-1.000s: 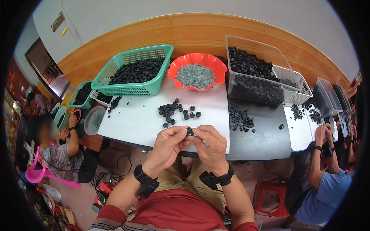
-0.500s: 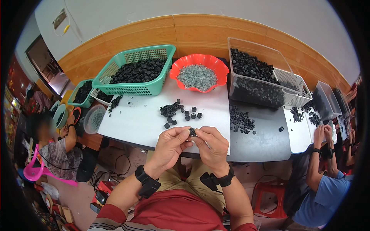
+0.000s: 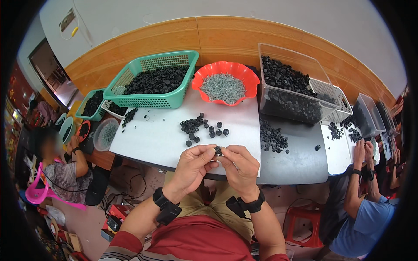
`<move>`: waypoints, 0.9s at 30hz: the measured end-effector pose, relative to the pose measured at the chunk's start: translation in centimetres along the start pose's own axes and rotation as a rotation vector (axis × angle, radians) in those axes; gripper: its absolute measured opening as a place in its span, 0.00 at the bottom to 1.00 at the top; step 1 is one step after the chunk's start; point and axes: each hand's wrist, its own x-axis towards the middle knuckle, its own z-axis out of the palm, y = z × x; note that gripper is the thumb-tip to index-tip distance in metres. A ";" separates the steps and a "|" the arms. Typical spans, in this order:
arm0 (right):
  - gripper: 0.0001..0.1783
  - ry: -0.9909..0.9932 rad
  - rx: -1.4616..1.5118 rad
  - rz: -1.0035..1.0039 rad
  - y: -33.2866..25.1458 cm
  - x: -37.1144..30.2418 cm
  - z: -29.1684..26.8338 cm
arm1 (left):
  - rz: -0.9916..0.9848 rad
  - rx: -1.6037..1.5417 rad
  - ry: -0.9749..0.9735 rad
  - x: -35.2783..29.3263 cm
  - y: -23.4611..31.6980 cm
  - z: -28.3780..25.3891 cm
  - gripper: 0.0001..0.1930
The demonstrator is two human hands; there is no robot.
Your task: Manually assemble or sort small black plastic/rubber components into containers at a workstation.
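Just above the front edge of the white board, a small round black plastic part (image 3: 218,151) is pinched between both my hands. My left hand (image 3: 191,168) grips it from the left with thumb and forefinger, its other fingers curled. From the right, the thumb and fingertips of my right hand (image 3: 240,169) press on the same part. A small pale glint shows among the right fingers, too small to name. On the board beyond my hands lies a loose pile of black plastic parts (image 3: 190,126), with several round black caps (image 3: 212,134) beside it.
A green basket (image 3: 150,102) of black parts, a red scalloped bowl (image 3: 201,93) of metal pins and a clear bin (image 3: 300,98) stand along the wall. More black parts (image 3: 273,138) lie right. Co-workers sit at left (image 3: 69,176) and right (image 3: 363,222).
My hands stay nearly in place, with the black part turned slightly between the fingertips. The co-worker at left has shifted their hands over the small red bowl.
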 end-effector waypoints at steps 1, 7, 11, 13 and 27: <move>0.14 -0.001 -0.001 0.000 0.0 0.0 0.0 | 0.000 -0.001 -0.001 0.0 0.0 0.0 0.10; 0.13 -0.004 -0.004 -0.035 0.0 0.2 0.0 | 0.024 -0.007 -0.019 0.2 -0.4 -0.4 0.10; 0.14 -0.005 -0.003 -0.018 0.0 0.0 0.0 | 0.027 0.000 -0.031 0.2 -0.4 -0.5 0.10; 0.15 -0.004 0.002 0.000 0.1 0.0 0.1 | 0.027 -0.001 -0.034 0.2 -0.4 -0.6 0.10; 0.14 -0.017 -0.009 -0.051 0.1 0.1 0.1 | 0.053 -0.015 -0.058 0.3 -0.6 -0.7 0.09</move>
